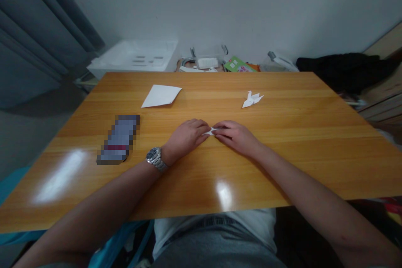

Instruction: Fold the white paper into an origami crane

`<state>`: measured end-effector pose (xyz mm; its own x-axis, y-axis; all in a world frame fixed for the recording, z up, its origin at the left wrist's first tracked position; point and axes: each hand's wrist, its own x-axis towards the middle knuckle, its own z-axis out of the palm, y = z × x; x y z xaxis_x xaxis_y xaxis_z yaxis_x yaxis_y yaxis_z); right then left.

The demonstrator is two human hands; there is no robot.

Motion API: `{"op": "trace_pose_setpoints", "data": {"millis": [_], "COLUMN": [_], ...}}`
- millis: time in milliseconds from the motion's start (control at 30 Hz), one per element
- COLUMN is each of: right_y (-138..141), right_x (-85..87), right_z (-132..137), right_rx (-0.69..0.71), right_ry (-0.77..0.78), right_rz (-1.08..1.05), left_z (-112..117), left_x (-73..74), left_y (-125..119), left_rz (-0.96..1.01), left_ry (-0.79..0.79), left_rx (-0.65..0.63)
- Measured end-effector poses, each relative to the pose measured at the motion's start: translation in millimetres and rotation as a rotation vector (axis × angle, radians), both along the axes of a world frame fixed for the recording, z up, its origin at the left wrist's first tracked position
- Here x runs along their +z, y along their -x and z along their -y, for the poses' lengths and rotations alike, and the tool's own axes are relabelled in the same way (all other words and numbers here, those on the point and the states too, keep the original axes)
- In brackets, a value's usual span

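Both hands meet near the middle of the wooden table over a small folded piece of white paper (pixel 211 131). My left hand (pixel 187 135), with a metal watch (pixel 155 158) on its wrist, pinches the paper's left side. On its right side the fingers of my right hand (pixel 236 136) are closed. Only a narrow strip of the paper shows between the fingertips, so its full shape is hidden. Beyond my right hand stands a folded white paper crane (pixel 252 99). A flat white sheet of paper (pixel 161 96) lies farther back on the left.
A phone-like device (pixel 119 139), blurred out, lies left of my left hand on the table (pixel 298 134). Behind the table's far edge are a white plastic tray (pixel 135 56), a green booklet (pixel 238 64) and dark cloth (pixel 342 67). A grey curtain (pixel 37 21) hangs at left.
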<state>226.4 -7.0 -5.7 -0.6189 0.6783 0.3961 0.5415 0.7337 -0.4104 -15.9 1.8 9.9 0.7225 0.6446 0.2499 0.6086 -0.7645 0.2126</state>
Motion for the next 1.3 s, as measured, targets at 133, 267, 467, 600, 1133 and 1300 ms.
{"op": "trace_pose_setpoints", "data": {"millis": [133,267,467,600,1133,1300], "right_y": [0.4,1.0,2.3,2.5,4.1,4.7], "right_x": [-3.5,-3.0,-1.9,-2.2,-3.8,-2.9], "right_z": [-4.3,-5.3,-5.3,-5.5,-6.2,-6.2], "right_rx": [0.008,0.011,0.001,-0.009,-0.020,-0.029], "right_ry": [0.015,0.041,0.051,0.062,0.081,0.129], "right_rz": [-0.048,-0.072,-0.077,-0.097,-0.087,-0.131], "left_z": [-1.2,-1.4,-1.5,-1.5,-1.1,0.2], "left_x": [-2.8,-5.1,-5.0,-5.4,-7.3,-9.1], "left_y": [-1.0,-1.1,-2.8,-3.7,-3.7,-3.5], "left_rz": [0.032,0.077,0.144,0.163,0.148,0.140], "left_ry": [0.012,0.017,0.032,0.047,0.061,0.047], "left_rx": [-0.007,-0.014,-0.021,-0.005,0.002,0.031]}}
